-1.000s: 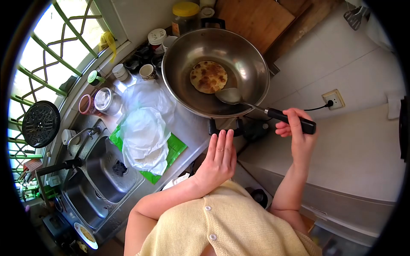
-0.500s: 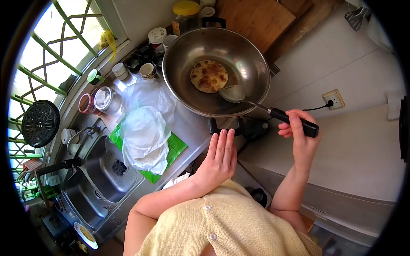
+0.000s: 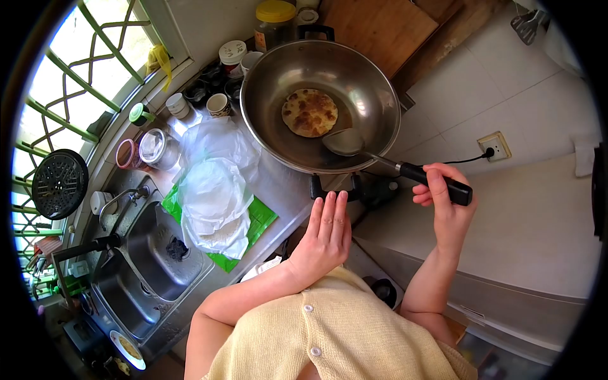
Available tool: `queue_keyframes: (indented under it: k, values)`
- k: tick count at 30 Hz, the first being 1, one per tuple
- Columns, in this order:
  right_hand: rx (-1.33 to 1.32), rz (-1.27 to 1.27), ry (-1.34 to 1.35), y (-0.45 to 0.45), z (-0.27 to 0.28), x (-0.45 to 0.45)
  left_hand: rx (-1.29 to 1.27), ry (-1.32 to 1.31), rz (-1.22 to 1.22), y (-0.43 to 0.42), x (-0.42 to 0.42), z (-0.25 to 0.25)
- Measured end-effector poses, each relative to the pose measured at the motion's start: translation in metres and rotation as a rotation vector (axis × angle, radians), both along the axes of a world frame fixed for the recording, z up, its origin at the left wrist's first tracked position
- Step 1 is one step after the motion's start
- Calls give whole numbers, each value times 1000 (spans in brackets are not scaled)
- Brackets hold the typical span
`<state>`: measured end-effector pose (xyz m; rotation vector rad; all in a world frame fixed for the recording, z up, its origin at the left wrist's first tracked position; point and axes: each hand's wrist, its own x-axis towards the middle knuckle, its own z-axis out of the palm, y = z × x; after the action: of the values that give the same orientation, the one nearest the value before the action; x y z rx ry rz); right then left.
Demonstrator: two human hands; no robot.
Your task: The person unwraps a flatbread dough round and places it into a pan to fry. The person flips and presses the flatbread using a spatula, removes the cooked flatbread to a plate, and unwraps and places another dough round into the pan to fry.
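A browned round flatbread [image 3: 310, 113] lies in a large steel wok [image 3: 278, 149]. My right hand [image 3: 448, 199] is closed around the black handle of a metal ladle [image 3: 345, 142]. The ladle's rounded head rests in the wok, close to the lower right edge of the flatbread. My left hand [image 3: 324, 235] is open, its fingers stretched out and together. Its fingertips are at the wok's near black handle [image 3: 334, 190]; whether they press on it I cannot tell. The left thumb is hidden.
Left of the wok, thin white plastic [image 3: 212, 196] lies over a green bag [image 3: 263, 218] on the counter. A double sink [image 3: 161, 253] is further left. Jars and cups [image 3: 219, 106] line the window side. A wooden board [image 3: 380, 31] leans behind the wok.
The ladle's head has shifted slightly down and left and turned a little in the wok. The flatbread and my left hand look the same as before.
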<state>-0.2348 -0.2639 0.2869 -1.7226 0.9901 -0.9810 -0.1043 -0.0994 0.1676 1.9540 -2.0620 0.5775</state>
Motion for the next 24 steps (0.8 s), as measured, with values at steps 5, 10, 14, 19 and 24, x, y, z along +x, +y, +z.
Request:
queue_keyframes:
  k: [5,10,14,19,24]
  values:
    - [5,14,-8,2,0,0,-3,7,3,0,-1,0]
    - [-1,19,-10,2,1,0,-5,7,3,0,-1,-1]
    - [-8,24,-3,2,0,1,-4,3,2,0,-1,-1]
    - [-10,28,5,2,1,1,-2,3,3,0,-1,-1]
    - [-13,28,-7,3,1,2,-5,-4,3,0,-1,-2]
